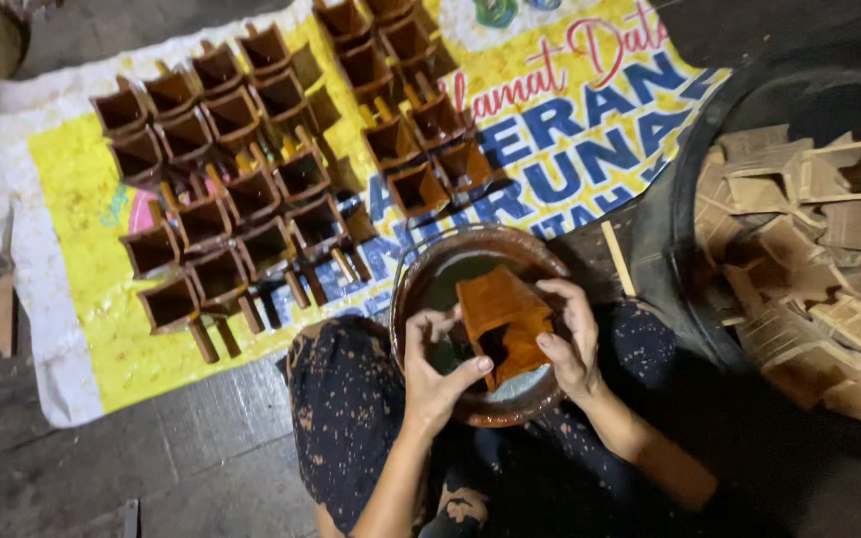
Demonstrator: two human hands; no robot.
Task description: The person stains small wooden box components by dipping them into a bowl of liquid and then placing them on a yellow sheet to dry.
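A wet, brown-stained square wooden funnel (502, 324) is pinched between both hands, left hand (437, 369) and right hand (570, 344), directly over the stain bowl (421, 269) resting on the lap. A slippery grip could probably let it drop and splash. Drying pieces (221, 189) crowd the banner (82, 329) beyond the left hand; a tub (685, 179) of unstained ones hems the right.

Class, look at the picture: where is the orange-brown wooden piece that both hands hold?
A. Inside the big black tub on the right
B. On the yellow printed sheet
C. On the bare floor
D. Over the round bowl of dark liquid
D: the left hand and right hand grip the wooden piece right above the round bowl.
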